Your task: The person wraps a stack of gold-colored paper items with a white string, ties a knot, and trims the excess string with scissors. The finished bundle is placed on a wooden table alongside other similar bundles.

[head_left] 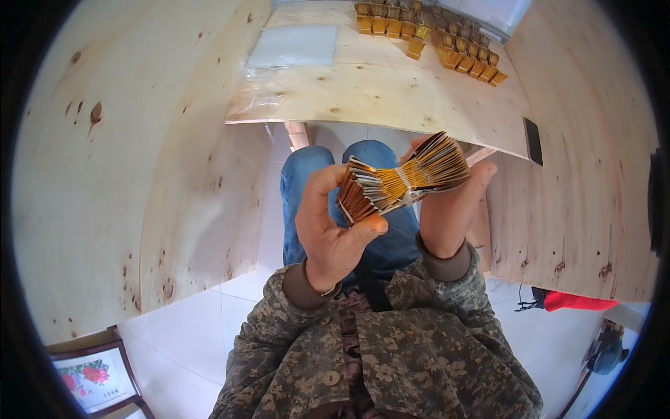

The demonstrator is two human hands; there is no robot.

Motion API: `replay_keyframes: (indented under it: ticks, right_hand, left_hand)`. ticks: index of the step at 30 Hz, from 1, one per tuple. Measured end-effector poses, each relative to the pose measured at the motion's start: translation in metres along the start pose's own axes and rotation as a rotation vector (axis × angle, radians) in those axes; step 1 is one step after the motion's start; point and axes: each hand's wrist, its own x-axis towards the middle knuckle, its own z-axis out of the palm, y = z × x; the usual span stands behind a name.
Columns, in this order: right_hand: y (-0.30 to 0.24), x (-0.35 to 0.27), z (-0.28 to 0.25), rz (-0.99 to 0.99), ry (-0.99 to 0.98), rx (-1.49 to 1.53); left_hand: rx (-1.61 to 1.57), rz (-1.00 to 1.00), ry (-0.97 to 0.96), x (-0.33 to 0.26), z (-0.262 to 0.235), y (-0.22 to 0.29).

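Above my lap I hold a bundle of folded gold and brown paper (408, 179). A pale tie cinches it at the middle, and both ends fan out. My left hand (329, 234) is closed round the left end, with the thumb along its lower edge and a finger over the top. Under and behind the right end, my right hand (450, 213) cups the bundle. Its thumb points up beside the fanned strips, slightly apart from them, while its other fingers are mostly hidden behind the paper.
A wooden table (391, 98) stands ahead, carrying rows of similar gold paper bundles (464, 52), one bundle (417, 43) set apart, and a pale flat sheet (294, 46). Plywood panels (139, 153) rise at both sides. A framed flower picture (94, 377) is at lower left, a red item (576, 300) at lower right.
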Motion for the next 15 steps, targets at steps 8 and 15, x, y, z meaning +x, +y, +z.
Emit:
replay_keyframes:
  ticks: [8, 15]
  right_hand:
    - [0.003, 0.005, 0.012, 0.039, 0.223, 0.218]
    - [0.000, 0.006, 0.006, 0.016, 0.085, 0.262]
  left_hand:
    - [0.242, 0.211, -0.029, 0.003, 0.009, -0.003]
    - [0.515, 0.341, -0.035, 0.000, 0.010, 0.004]
